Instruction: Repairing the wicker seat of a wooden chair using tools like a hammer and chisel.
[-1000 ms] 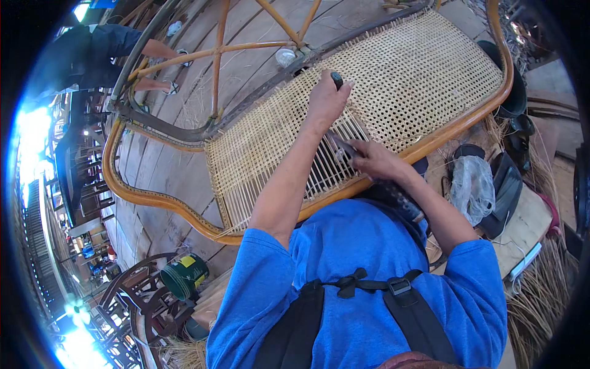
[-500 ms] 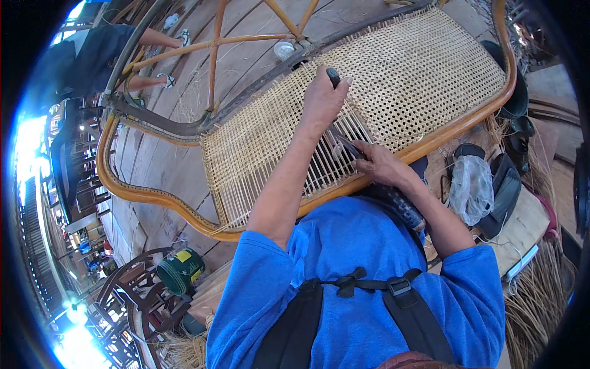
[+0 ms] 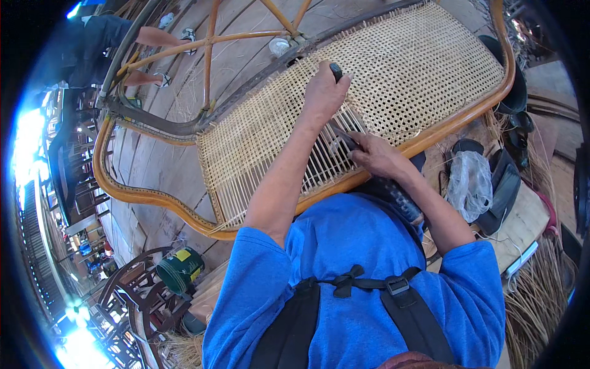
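Straps (image 3: pixel 413 320) cross a blue shirt (image 3: pixel 353 240). Just beyond, the right hand (image 3: pixel 380 157) holds a dark tool (image 3: pixel 348 141) over open strands (image 3: pixel 316 166) of a cane panel (image 3: pixel 424 74), set in a curved wooden frame (image 3: pixel 452 129). Farther, the left hand (image 3: pixel 324 93) grips a dark handle (image 3: pixel 336 71). Another person's legs (image 3: pixel 161 38) stand beyond.

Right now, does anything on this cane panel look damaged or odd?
The cane panel is uneven: its right part is closely woven, while at lower left, beside the curved frame, bare strands run one way with open gaps. That looks unfinished rather than damaged.
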